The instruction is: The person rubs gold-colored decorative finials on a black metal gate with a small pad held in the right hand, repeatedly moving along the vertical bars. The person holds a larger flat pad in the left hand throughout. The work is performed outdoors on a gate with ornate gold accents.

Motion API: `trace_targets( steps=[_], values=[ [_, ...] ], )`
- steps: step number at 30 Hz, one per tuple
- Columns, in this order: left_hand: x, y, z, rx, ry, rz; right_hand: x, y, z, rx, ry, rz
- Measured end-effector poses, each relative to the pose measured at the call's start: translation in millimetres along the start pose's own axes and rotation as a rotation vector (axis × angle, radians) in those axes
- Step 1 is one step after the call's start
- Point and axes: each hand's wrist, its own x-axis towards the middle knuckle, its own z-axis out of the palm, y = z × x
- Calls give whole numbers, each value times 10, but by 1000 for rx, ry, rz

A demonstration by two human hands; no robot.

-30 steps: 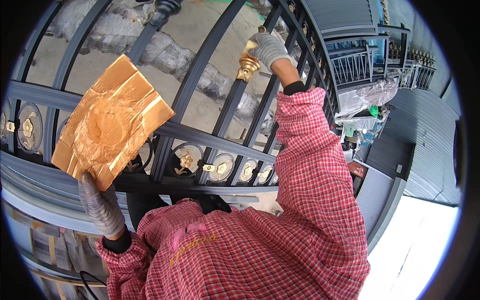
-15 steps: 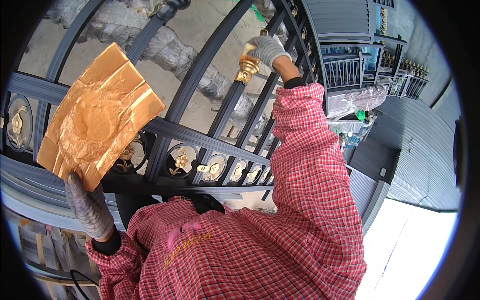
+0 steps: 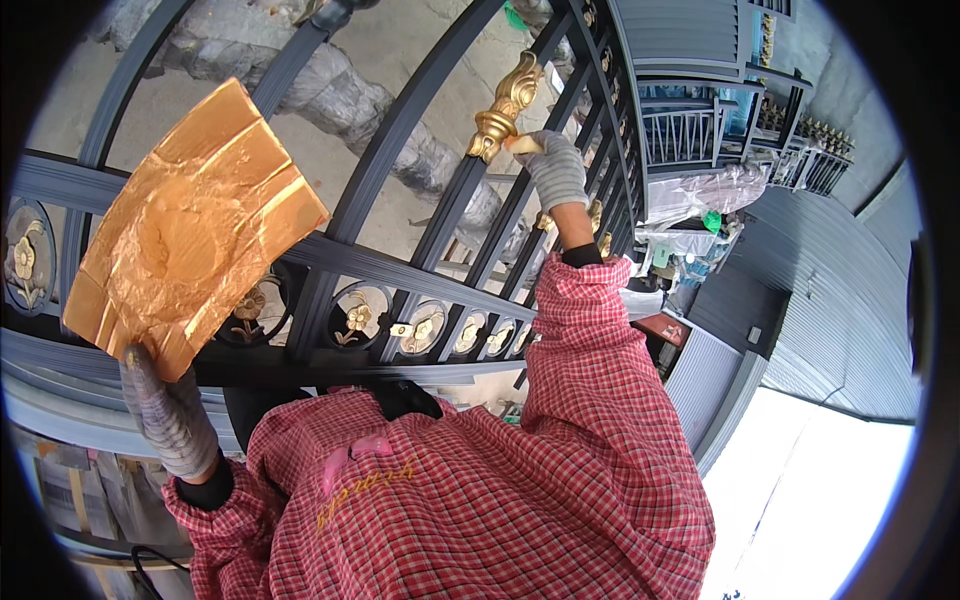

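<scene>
Left hand (image 3: 165, 415), gloved in grey: thumb lay over the lower corner of a creased gold sheet (image 3: 195, 225), the other fingers mostly hidden behind it; the sheet rose above them, tilted, a shallow hollow at its middle. Right hand (image 3: 560, 175), also gloved: fingers closed on a small pale pad (image 3: 527, 145), its tip tinged orange-gold and poking out to their left. Just left of and above those fingers stood a gold ornament (image 3: 495, 125) on a dark bar (image 3: 450, 210) (whether pad met ornament, could not tell). Below the right fingers, toward the wearer, ran a dark rail (image 3: 380, 266), with gold flowers (image 3: 358, 317) in rings beyond it.
</scene>
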Motion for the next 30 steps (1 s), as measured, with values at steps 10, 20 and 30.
trace_targets(
  steps=[10, 20, 30],
  values=[
    [-28, 27, 24, -113, 52, -115, 135, -578, -306, -406, -79, -179],
    [-35, -105, -178, 244, 80, 92, 1408, -556, -235, -815, -33, -250],
    [19, -196, -301, 916, -140, 782, 1246, -304, -494, -318, -56, -211]
  ],
)
